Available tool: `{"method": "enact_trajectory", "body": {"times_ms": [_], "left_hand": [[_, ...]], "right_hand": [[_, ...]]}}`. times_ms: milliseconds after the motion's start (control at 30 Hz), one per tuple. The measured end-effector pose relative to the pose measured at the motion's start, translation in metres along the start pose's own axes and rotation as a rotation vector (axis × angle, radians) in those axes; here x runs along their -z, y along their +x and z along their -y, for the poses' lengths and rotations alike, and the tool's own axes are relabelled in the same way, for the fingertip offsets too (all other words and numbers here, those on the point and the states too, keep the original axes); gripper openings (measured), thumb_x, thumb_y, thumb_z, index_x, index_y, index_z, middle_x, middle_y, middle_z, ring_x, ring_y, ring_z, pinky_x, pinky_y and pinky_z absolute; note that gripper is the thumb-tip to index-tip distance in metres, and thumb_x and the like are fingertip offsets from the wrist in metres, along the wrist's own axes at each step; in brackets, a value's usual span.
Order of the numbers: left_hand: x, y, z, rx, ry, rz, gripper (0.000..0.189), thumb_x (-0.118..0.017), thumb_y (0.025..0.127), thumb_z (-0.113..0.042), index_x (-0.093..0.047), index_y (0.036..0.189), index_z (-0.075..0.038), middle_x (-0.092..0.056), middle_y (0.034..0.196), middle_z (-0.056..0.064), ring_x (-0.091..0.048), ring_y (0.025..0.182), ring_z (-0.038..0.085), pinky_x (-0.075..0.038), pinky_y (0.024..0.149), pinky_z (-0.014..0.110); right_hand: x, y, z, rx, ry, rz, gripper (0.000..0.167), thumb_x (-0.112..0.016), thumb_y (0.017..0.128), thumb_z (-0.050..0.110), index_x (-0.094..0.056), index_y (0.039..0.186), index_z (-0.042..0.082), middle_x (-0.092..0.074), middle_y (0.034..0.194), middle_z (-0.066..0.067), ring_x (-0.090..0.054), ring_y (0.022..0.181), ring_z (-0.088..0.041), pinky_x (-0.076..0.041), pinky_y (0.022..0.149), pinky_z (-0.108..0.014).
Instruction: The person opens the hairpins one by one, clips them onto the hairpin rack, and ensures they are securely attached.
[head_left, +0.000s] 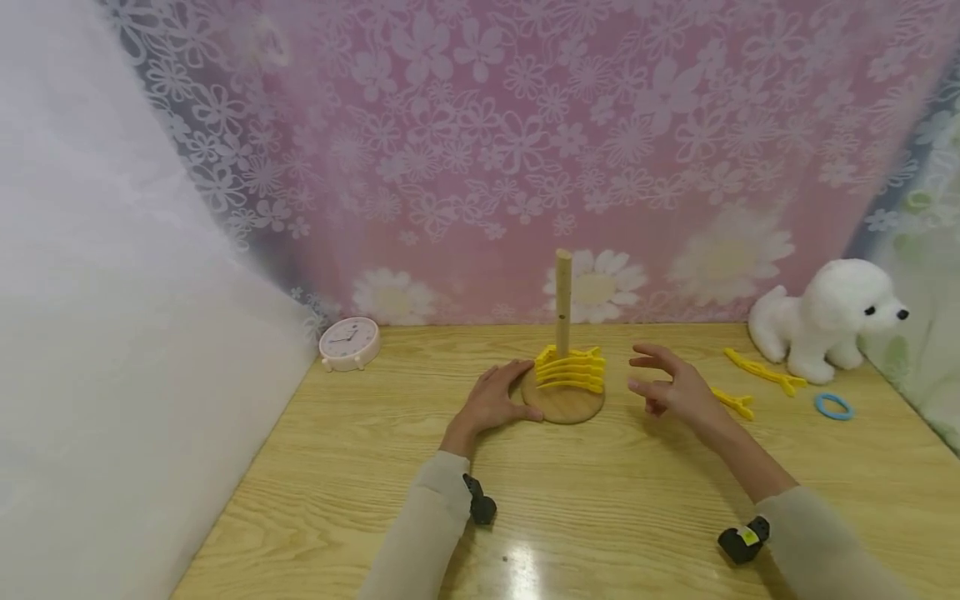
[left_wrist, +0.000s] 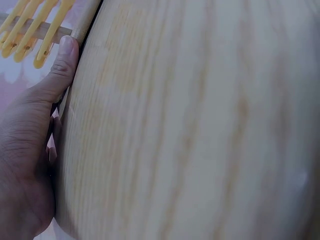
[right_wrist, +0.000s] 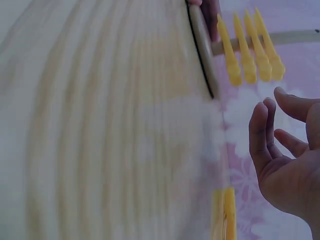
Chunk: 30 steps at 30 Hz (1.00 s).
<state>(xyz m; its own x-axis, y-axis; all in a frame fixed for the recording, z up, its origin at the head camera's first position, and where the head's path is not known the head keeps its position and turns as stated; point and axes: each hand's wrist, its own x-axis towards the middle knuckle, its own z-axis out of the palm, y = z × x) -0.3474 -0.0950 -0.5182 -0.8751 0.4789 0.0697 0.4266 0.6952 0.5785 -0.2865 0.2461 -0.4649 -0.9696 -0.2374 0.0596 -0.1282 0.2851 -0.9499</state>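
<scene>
A round wooden base (head_left: 566, 410) carries an upright wooden post (head_left: 563, 300). Several yellow curved pieces with forked ends (head_left: 572, 371) are stacked around the foot of that post. My left hand (head_left: 495, 398) holds the base at its left side, thumb at the front rim and fingers farther back. The left wrist view shows the thumb (left_wrist: 65, 62) against the rim, beside the yellow pieces. To the right of the stack, my right hand (head_left: 671, 390) is raised with nothing in it, its fingers loosely bent and thumb apart. The right wrist view shows these fingers (right_wrist: 260, 132) below the stack.
Two loose yellow forked pieces, one nearer (head_left: 735, 403) and one farther (head_left: 765, 372), lie right of my right hand. Beyond them are a blue ring (head_left: 833, 407) and a white plush dog (head_left: 817, 317). A pink clock (head_left: 350, 342) sits at the table's back left, by the flowered curtain (head_left: 480, 167).
</scene>
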Motion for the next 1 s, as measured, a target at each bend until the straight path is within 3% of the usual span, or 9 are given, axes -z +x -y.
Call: {"method": "enact_trajectory", "body": {"times_ms": [333, 567, 733, 1000], "left_hand": [[-0.002, 0.004, 0.003, 0.000, 0.026, -0.001, 0.101, -0.082, 0.082, -0.059, -0.033, 0.165, -0.028, -0.033, 0.169, -0.005, -0.021, 0.158, 0.013, -0.008, 0.131, 0.038], [-0.002, 0.003, 0.003, -0.009, 0.022, -0.003, 0.100, -0.082, 0.083, -0.059, -0.033, 0.165, -0.027, -0.034, 0.168, -0.004, -0.022, 0.158, 0.015, -0.009, 0.131, 0.040], [0.000, 0.001, 0.000, 0.000, 0.011, -0.002, 0.100, -0.083, 0.083, -0.058, -0.033, 0.165, -0.027, -0.034, 0.168, -0.005, -0.022, 0.158, 0.015, -0.009, 0.131, 0.039], [0.002, -0.001, -0.002, 0.003, 0.015, 0.005, 0.101, -0.083, 0.083, -0.056, -0.033, 0.165, -0.026, -0.034, 0.168, -0.004, -0.023, 0.158, 0.015, -0.008, 0.131, 0.038]], "right_hand": [[0.063, -0.031, -0.025, -0.065, -0.162, -0.030, 0.077, -0.070, 0.103, 0.029, -0.029, 0.162, 0.002, -0.035, 0.157, -0.031, -0.061, 0.067, -0.023, -0.056, 0.056, -0.035], [0.105, -0.050, -0.047, -0.095, -0.256, -0.078, 0.077, -0.068, 0.103, 0.024, -0.026, 0.161, -0.004, -0.030, 0.155, -0.037, -0.064, 0.071, -0.017, -0.056, 0.059, -0.032], [0.120, -0.058, -0.059, -0.123, -0.328, -0.107, 0.078, -0.069, 0.103, 0.024, -0.026, 0.158, -0.010, -0.033, 0.151, -0.042, -0.064, 0.071, -0.013, -0.058, 0.059, -0.030], [0.122, -0.063, -0.064, -0.138, -0.288, -0.115, 0.077, -0.073, 0.100, 0.020, -0.030, 0.155, -0.013, -0.039, 0.145, -0.040, -0.063, 0.068, -0.012, -0.060, 0.057, -0.031]]}}
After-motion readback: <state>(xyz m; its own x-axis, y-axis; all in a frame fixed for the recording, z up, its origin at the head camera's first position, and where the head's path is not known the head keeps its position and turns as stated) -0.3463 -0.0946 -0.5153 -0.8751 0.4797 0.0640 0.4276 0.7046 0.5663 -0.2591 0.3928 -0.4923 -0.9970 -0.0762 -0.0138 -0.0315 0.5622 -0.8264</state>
